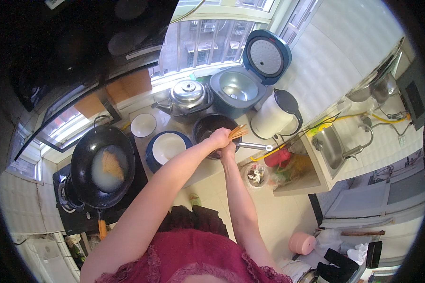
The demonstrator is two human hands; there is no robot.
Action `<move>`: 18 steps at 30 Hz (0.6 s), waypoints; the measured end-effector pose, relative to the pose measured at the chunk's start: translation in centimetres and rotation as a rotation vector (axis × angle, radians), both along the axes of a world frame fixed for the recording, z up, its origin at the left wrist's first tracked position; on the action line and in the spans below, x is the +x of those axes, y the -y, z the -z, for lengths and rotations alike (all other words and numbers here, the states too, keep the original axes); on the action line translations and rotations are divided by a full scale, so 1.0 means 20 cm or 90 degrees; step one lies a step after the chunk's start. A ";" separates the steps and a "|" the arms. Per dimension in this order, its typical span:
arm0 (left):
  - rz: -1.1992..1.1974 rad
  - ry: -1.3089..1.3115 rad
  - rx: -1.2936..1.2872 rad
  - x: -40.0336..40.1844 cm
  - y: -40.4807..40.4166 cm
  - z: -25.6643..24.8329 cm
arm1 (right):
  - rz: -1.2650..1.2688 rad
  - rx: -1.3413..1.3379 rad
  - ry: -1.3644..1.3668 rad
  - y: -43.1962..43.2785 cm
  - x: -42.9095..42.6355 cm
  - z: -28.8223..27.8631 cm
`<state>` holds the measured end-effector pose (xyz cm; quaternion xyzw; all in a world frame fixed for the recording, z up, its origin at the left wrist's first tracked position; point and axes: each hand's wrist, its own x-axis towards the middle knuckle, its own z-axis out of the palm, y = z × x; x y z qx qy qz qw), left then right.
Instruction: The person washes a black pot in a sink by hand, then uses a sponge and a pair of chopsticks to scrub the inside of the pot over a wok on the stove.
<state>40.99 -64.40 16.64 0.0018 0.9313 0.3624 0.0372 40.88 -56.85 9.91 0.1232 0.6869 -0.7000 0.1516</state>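
My left hand [220,138] is closed around a bundle of thin brown sticks [238,132] that look like chopsticks. Their ends fan out to the right. Just below it, my right hand [228,151] presses close and curls about the lower part of the bundle; its fingers are partly hidden. Both hands are over a dark saucepan [202,126], whose metal handle [253,145] points right. To the left, a white bowl [168,146] sits on a blue round dish [151,157]. A smaller white bowl [143,125] stands behind it.
A black wok [83,148] with cloudy liquid and a brown piece sits on the stove [67,223]. A metal kettle [189,97], an open rice cooker [239,86] and a white electric kettle [272,115] line the back. At right are a sink [331,150] and, below, a waste bin [256,176].
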 end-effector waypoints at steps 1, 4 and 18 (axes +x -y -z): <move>-0.014 0.003 -0.002 0.01 0.03 0.04 | 0.004 -0.122 0.092 0.04 0.03 -0.06; -0.046 0.037 -0.020 -0.02 0.01 0.06 | 0.042 -0.214 0.122 0.06 0.04 -0.12; -0.073 -0.030 0.151 0.03 0.04 0.03 | -0.080 -0.435 0.049 0.05 0.11 -0.18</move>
